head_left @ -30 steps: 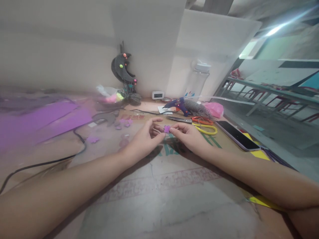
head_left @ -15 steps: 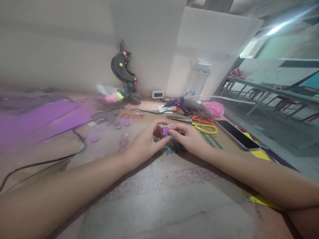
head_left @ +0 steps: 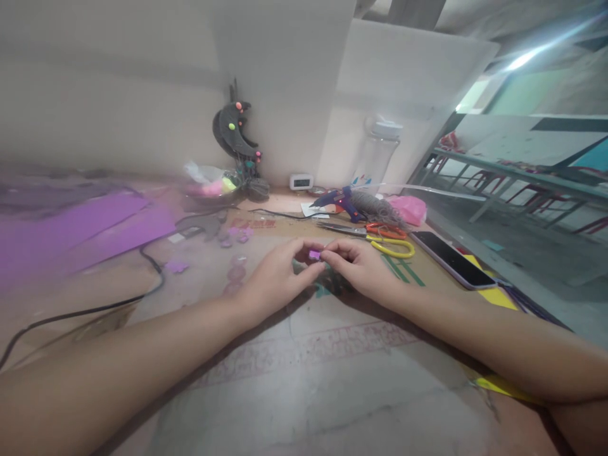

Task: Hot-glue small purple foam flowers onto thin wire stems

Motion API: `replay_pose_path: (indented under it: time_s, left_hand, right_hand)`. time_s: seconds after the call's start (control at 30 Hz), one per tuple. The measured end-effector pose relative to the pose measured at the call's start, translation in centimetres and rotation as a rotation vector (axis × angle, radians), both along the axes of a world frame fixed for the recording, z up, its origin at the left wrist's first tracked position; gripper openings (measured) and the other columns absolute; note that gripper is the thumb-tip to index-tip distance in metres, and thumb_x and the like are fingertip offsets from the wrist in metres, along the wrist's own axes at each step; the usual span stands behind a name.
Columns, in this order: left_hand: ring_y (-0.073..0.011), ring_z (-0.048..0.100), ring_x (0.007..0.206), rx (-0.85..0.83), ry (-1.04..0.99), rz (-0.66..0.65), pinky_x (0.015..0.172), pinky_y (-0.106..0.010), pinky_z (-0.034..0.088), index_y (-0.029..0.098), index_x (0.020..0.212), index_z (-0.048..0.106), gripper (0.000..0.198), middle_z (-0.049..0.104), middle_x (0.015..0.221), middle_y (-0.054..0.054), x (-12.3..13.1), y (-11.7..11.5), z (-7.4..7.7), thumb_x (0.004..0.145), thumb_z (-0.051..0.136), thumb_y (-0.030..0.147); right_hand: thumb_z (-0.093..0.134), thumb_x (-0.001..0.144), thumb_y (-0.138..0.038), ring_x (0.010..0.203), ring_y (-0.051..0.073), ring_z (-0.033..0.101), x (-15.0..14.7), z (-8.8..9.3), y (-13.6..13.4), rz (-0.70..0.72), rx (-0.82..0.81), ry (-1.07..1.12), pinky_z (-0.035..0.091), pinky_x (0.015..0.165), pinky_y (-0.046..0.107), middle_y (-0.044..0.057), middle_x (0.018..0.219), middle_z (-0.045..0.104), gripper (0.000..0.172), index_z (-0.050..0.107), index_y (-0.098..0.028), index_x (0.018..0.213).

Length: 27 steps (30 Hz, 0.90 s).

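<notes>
A small purple flower cutout (head_left: 314,255) is pinched at its right edge between the thumb and fingers of my right hand (head_left: 354,261). It is tilted, so its face looks flattened from here. My left hand (head_left: 285,269) curves around the flower's left side, its thumb below and its fingers above, with a gap between them. Whether a left fingertip touches the petals I cannot tell. On the tabletop to the left lie another purple flower (head_left: 177,266) and several small purple pieces (head_left: 243,234).
Behind my hands lie yellow-handled scissors (head_left: 392,247), red-handled pliers (head_left: 386,232), a blue glue gun (head_left: 339,201) and grey yarn (head_left: 377,208). A phone (head_left: 451,258) rests at right. Purple sheets (head_left: 118,221) and a black cord (head_left: 85,311) are at left. A clear bottle (head_left: 377,155) stands behind.
The flower has tipped from facing me to a flatter angle in my right hand. My left fingers have come down a little, closer to it.
</notes>
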<state>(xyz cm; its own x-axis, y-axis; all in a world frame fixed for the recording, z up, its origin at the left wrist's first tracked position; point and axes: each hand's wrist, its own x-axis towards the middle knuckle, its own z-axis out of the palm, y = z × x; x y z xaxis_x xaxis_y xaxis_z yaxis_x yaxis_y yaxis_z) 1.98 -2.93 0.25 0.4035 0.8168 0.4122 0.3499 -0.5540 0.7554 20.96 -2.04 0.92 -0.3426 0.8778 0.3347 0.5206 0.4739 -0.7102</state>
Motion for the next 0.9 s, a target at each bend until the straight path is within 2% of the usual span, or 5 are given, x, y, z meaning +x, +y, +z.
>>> replay_pose_path:
  time_s: [0.37, 0.5, 0.63, 0.77, 0.9]
  left_hand:
    - [-0.0207, 0.057, 0.121, -0.049, -0.080, 0.014, 0.107, -0.035, 0.039, 0.023, 0.119, 0.066, 0.033, 0.065, 0.128, -0.005, -0.1, 0.4, -0.5, 0.093, 0.046, 0.025]
    - [-0.0218, 0.062, 0.110, -0.087, -0.067, -0.001, 0.098, -0.037, 0.046, 0.022, 0.125, 0.062, 0.035, 0.067, 0.122, -0.007, -0.1, 0.6, -0.7, 0.093, 0.048, 0.026]
    - [-0.0181, 0.065, 0.083, -0.179, -0.151, 0.010, 0.077, -0.032, 0.052, 0.020, 0.120, 0.058, 0.031, 0.068, 0.095, -0.005, 0.0, 0.8, -1.1, 0.092, 0.049, 0.028]
    - [-0.0159, 0.063, 0.082, -0.160, -0.220, 0.008, 0.075, -0.029, 0.051, 0.019, 0.099, 0.057, 0.012, 0.065, 0.089, -0.002, 0.1, 0.8, -1.3, 0.089, 0.053, 0.024]
    - [-0.0158, 0.062, 0.085, -0.133, -0.191, 0.007, 0.076, -0.029, 0.049, 0.019, 0.094, 0.056, 0.007, 0.064, 0.090, -0.002, 0.1, 0.6, -1.0, 0.089, 0.052, 0.022]
  right_hand:
    - [0.054, 0.090, -0.038, 0.062, 0.012, 0.053, 0.2, -0.1, 0.0, 0.004, 0.102, -0.056, 0.039, 0.058, 0.024, 0.001, 0.068, 0.062, 0.027, 0.066, -0.017, 0.078]
    - [0.053, 0.091, -0.035, 0.062, 0.012, 0.053, 0.2, 0.1, 0.0, 0.020, 0.111, -0.048, 0.040, 0.058, 0.023, 0.001, 0.069, 0.063, 0.025, 0.064, -0.018, 0.077]
    - [0.052, 0.091, -0.035, 0.060, 0.012, 0.053, 0.4, 0.1, -0.2, 0.019, 0.177, -0.057, 0.040, 0.057, 0.023, 0.001, 0.067, 0.062, 0.025, 0.063, -0.018, 0.077]
    - [0.053, 0.092, -0.032, 0.063, 0.012, 0.055, 0.5, -0.1, -0.3, 0.057, 0.248, -0.094, 0.041, 0.060, 0.023, 0.001, 0.071, 0.065, 0.023, 0.065, -0.017, 0.079]
    - [0.054, 0.092, -0.033, 0.060, 0.012, 0.053, 0.4, -0.1, -0.2, 0.009, 0.230, -0.137, 0.039, 0.057, 0.022, 0.001, 0.068, 0.064, 0.024, 0.065, -0.017, 0.078]
